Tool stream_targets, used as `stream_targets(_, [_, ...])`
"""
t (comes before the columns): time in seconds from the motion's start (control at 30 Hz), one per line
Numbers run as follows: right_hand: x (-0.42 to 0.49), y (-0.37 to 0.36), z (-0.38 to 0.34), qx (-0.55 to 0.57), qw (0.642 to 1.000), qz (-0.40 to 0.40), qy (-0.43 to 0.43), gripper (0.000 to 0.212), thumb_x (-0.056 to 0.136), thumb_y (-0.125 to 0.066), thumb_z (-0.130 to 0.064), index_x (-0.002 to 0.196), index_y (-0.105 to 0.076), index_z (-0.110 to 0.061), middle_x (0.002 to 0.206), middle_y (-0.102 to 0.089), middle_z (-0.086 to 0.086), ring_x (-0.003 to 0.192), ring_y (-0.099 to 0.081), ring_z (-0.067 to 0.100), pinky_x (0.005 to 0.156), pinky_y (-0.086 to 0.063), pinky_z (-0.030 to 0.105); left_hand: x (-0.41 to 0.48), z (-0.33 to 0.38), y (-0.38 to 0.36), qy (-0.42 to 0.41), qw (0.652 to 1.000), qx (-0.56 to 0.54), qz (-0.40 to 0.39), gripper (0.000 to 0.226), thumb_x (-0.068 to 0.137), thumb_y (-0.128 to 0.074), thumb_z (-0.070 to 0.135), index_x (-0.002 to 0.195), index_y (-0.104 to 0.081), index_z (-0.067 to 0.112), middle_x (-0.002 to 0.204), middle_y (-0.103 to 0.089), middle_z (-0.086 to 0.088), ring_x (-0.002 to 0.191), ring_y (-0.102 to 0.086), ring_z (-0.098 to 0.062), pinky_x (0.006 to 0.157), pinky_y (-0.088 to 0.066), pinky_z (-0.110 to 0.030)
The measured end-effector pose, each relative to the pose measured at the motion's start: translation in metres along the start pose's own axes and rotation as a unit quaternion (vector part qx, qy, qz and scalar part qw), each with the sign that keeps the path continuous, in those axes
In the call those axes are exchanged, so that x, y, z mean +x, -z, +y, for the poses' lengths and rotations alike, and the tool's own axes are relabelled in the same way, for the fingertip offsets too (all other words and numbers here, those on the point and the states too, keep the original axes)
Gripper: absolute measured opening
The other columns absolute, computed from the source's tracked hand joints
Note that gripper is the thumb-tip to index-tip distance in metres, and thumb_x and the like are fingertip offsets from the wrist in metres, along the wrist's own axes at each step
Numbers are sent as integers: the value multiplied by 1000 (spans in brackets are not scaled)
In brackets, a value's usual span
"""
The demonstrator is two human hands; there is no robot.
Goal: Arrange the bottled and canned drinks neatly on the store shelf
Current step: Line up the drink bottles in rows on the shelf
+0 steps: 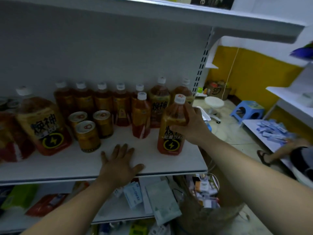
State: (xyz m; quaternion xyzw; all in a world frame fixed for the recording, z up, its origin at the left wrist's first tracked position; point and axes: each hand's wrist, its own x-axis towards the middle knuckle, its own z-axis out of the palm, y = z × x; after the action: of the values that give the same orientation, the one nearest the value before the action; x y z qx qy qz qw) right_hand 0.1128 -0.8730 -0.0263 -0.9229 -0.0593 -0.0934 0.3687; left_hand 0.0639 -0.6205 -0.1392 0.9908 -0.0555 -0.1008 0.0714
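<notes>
Right hand [191,126]: fingers curled round the shoulder of a large energy-drink bottle [171,133], clamped on the clear plastic. The bottle stands near the front right corner of the shelf board [67,167], leaning slightly left, with its base down at the board. It holds amber liquid under a white ribbed screw cap. Its glossy label runs gold to red, with black characters and a yellow lightning ring.

Left hand [120,167]: palm down on the smooth white board at its front edge, fingers straight and spread, gripping nothing. It lies left of the held bottle, apart from it.

A slim bottle [141,116] with a white cap and orange-red label stands alone ahead of the left hand. Behind it a back row of bottles [103,99] lines the grey rear panel, caps level, amber necks close together.

Three gold cans [88,136] cluster left of centre. They are short cylinders with silver pull-tab lids, and the front one stands nearest the edge.

At far left is a second large bottle [42,126] with the same lightning label, tilted by the wide lens.

The lower shelf [108,216] carries flat paper packets [135,195], pale and matte.

On the tiled floor to the right stand a blue plastic stool [247,112] and a white round stool [214,102].
</notes>
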Motion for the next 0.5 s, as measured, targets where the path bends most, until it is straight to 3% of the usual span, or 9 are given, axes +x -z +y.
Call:
stream_targets(0.1, [16,-10,-1,6,1000,7,16,92,74,-78,-24,149,-24,-31,141,-30,7,120,-38,21,88,-29,18,1,-1,-1,5,1000,11,5,123,42,24,90,150,0,35,159,10,7,146,11,-17,112,7,-60])
stream_targets(0.23, [43,-23,-6,2,999,9,31,93,76,-77,-29,151,-21,-25,147,-26,11,133,-33,31,104,-34,36,3,-3,-3,11,1000,2,9,119,46,18,92,150,2,36,159,12,10,146,13,-15,113,8,-58])
stream_targets(0.37, [59,-31,-4,-2,998,-14,56,95,79,-76,-29,152,-16,-22,152,-21,8,137,-29,27,103,-28,28,3,-4,-6,13,1000,-4,13,121,44,20,91,150,-1,37,159,10,11,146,12,-14,113,8,-58])
stream_targets(0.5, [57,-29,-2,-18,998,-19,66,96,77,-77,-35,152,-17,-23,153,-22,8,137,-31,27,103,-32,32,-2,-3,4,12,1000,-10,-25,113,52,7,93,150,0,36,159,11,10,145,13,-13,113,10,-56])
